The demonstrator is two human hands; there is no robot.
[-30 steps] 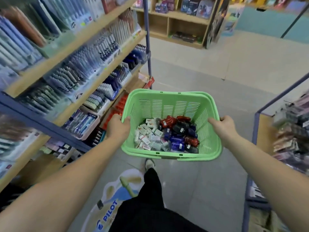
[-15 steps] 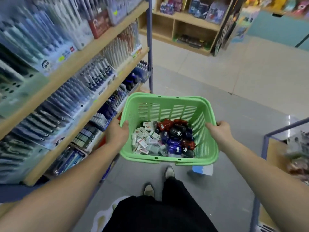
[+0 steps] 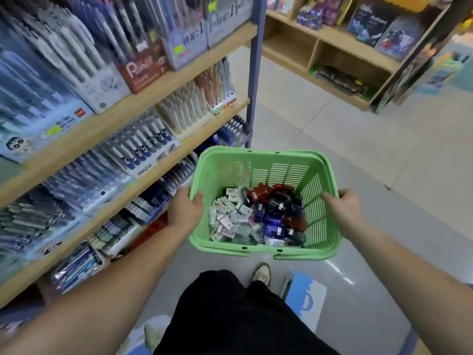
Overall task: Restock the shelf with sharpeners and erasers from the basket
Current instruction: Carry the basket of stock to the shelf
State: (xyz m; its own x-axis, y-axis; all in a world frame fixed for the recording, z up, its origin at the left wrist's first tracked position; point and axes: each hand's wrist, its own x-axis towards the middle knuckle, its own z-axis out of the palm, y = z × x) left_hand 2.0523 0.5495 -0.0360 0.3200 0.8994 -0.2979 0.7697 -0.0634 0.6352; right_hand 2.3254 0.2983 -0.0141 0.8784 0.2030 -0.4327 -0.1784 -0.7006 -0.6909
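A light green slotted basket (image 3: 258, 167) hangs in front of me at waist height. My left hand (image 3: 184, 209) grips its left rim and my right hand (image 3: 343, 204) grips its right rim. Inside, small white boxed erasers (image 3: 227, 221) fill the left half. Red, blue and black sharpeners (image 3: 275, 213) fill the right half. The wooden shelf unit (image 3: 143, 103) with pen packs runs along my left, close to the basket's left side.
A blue metal upright (image 3: 254, 73) ends the shelf unit just beyond the basket. A second wooden shelf (image 3: 330, 34) with boxed goods stands across the tiled aisle. A blue and white sign (image 3: 305, 297) lies on the floor by my shoes (image 3: 261, 272).
I have walked forward along the aisle with the basket in both hands. The shelf's end post is nearer, and the rack on the right has left the view.
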